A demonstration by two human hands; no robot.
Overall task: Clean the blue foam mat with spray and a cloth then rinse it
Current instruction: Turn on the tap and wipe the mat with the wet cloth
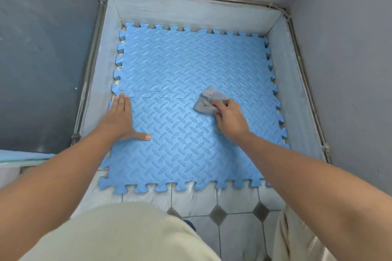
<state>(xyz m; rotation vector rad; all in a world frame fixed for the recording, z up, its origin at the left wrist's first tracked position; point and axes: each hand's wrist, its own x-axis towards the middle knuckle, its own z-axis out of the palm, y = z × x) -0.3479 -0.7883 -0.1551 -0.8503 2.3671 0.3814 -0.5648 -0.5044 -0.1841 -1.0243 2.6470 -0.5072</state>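
Note:
The blue foam mat [182, 65], made of interlocking tiles with a raised tread pattern, lies flat on the floor in a walled corner. My right hand [230, 118] grips a crumpled grey cloth [209, 99] and holds it against the mat near its middle. My left hand [122, 118] lies flat on the mat's left edge, fingers straight and thumb spread. No spray bottle is in view.
Grey walls [339, 48] close in the mat on the left, back and right, with a pale skirting band [191, 9] and thin pipes along their base. White floor tiles with dark diamond insets [218, 212] lie in front of the mat. My knees in light trousers [127, 235] fill the bottom.

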